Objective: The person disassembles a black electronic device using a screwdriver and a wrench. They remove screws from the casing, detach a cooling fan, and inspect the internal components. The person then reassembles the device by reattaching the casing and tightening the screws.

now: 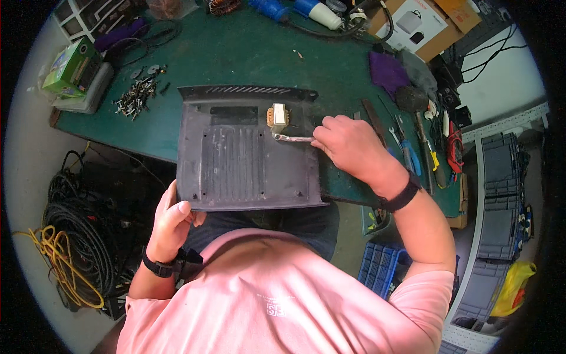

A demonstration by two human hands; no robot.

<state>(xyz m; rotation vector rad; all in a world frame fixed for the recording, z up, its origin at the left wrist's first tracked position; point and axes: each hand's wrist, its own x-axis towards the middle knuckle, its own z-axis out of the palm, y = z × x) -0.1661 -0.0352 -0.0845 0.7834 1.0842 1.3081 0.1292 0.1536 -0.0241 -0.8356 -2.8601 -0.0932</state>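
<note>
A black metal cover panel [233, 156] with ribs and a slotted far edge lies partly on the green workbench and juts over its front edge toward me. My left hand [171, 215] grips the panel's near left corner, thumb on top and fingers curled underneath. Near the panel's far right sits a small transformer [278, 116] with a white label and copper-coloured windings. My right hand [348, 144] is closed on the handle of a silver wrench [295, 139]. The wrench's head rests at the transformer's near side, where a fastener is too small to make out.
A pile of screws [138, 95] lies on the workbench [236, 62] at left, near a green box [73, 66]. Hand tools and a mallet [411, 99] line the right side. Coiled black cables [76, 218] are at lower left; a blue basket [380, 265] stands below right.
</note>
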